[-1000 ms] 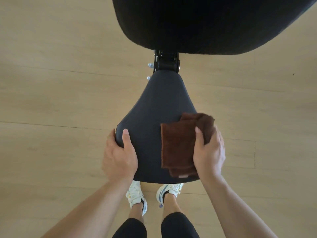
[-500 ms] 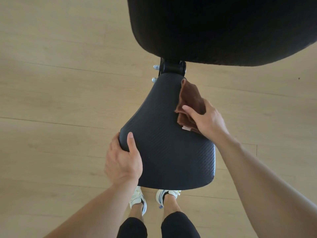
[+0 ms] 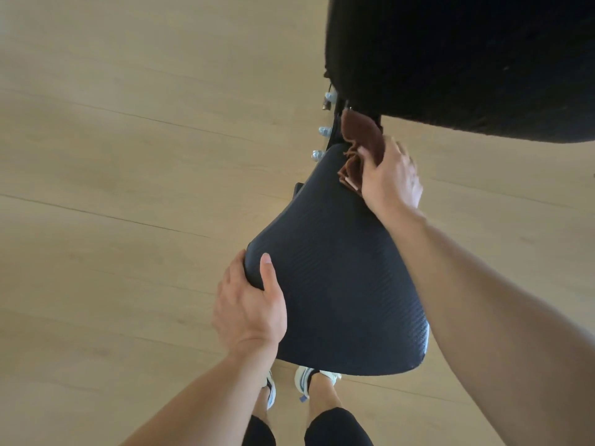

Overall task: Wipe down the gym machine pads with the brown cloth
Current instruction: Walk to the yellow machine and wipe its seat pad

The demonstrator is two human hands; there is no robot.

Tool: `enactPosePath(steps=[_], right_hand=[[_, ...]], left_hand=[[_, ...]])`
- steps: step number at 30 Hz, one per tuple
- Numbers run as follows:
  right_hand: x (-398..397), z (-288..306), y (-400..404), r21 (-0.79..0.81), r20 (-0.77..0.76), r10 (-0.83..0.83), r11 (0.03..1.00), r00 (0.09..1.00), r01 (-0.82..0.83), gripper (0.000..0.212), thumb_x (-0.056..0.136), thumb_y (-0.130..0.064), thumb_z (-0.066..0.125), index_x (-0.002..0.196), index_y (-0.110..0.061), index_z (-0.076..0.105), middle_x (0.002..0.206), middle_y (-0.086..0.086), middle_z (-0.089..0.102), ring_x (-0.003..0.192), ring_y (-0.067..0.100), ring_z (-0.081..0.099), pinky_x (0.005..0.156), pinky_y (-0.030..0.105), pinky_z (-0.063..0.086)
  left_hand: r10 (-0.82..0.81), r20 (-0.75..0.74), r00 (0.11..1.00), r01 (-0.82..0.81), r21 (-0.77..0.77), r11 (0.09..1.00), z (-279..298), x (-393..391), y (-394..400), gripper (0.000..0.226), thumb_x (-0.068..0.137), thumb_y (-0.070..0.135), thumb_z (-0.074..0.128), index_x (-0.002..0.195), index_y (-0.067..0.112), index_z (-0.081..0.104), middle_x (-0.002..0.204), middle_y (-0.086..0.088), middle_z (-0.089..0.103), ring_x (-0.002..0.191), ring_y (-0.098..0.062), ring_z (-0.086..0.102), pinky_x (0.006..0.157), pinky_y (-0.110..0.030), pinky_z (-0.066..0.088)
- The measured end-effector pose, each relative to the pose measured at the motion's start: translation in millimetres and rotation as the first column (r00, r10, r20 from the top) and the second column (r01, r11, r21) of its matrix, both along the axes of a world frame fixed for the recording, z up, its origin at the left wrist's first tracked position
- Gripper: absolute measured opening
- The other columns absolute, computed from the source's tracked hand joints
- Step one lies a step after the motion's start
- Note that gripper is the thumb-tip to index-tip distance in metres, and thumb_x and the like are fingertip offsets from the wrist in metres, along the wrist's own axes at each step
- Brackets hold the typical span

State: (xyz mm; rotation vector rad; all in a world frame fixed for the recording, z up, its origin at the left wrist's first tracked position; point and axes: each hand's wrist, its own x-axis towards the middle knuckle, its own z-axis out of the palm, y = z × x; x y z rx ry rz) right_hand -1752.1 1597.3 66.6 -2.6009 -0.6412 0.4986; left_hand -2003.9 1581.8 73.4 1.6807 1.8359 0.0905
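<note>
A dark textured seat pad (image 3: pixel 335 284) widens toward me and narrows at its far end. My right hand (image 3: pixel 391 178) holds the folded brown cloth (image 3: pixel 360 146) at that narrow far tip, with the cloth bunched up against the metal bracket. On the pad's near left edge, my left hand (image 3: pixel 249 307) grips the rim, thumb lying on top and fingers wrapped underneath. A large black back pad (image 3: pixel 467 56) hangs over the top right and hides the joint behind the cloth.
Silver bolts (image 3: pixel 323 132) stick out of the black bracket just left of the cloth. Light wooden floor (image 3: pixel 128 188) spreads all around the machine. My feet in white sneakers (image 3: pixel 304 381) stand under the seat's near edge.
My right hand slid the cloth from the seat's near right side up along the right edge to the narrow far tip. The left hand kept its grip; the view shifted left.
</note>
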Motion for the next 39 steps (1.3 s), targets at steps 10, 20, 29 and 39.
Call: enactPosePath(steps=[10,20,29,39], right_hand=[[3.3,3.7,18.1,-0.051,0.241,0.467,0.881,0.851,-0.47,0.04,0.098,-0.058,0.05,0.114,-0.025,0.066,0.116,-0.003,0.067,0.117,0.025,0.055,0.103,0.047,0.035],[-91.4,42.5,56.3,-0.338,-0.206,0.849,0.405,0.487,-0.849,0.053,0.094,-0.076,0.037,0.092,-0.03,0.064,0.082,-0.01,0.066,0.081,0.019,0.062,0.074,0.037,0.042],[-202.0,39.2,-39.8,-0.149,-0.074,0.976,0.193,0.206,-0.97,0.04,0.099,-0.057,0.047,0.124,-0.032,0.066,0.14,-0.008,0.061,0.15,0.026,0.032,0.123,0.065,0.002],[-208.7,38.1,-184.3,-0.101,0.116,0.859,0.509,0.498,-0.855,0.031,0.089,-0.032,0.059,0.119,-0.032,0.068,0.158,-0.012,0.045,0.153,0.026,0.03,0.121,0.051,0.031]], left_hand=[[0.099,0.095,0.991,-0.105,0.064,0.992,-0.4,0.3,-4.6,0.07,0.088,0.064,0.02,0.148,0.032,0.038,0.143,0.016,0.056,0.13,-0.015,0.054,0.102,-0.041,0.045],[0.748,0.364,0.555,-0.589,-0.464,0.662,-17.6,-41.2,4.4,0.054,0.103,0.053,0.03,0.148,0.026,0.043,0.141,0.006,0.056,0.118,-0.012,0.056,0.103,-0.033,0.033],[0.637,0.234,0.735,-0.55,-0.346,0.761,-23.9,-131.3,-37.8,0.039,0.104,0.042,0.027,0.125,0.031,0.058,0.127,-0.001,0.063,0.12,-0.022,0.06,0.097,-0.032,0.035],[0.173,0.33,0.928,-0.149,-0.096,0.984,17.6,-73.1,-12.0,0.045,0.105,0.043,0.039,0.143,0.023,0.049,0.139,0.01,0.056,0.125,-0.006,0.049,0.101,-0.025,0.034]])
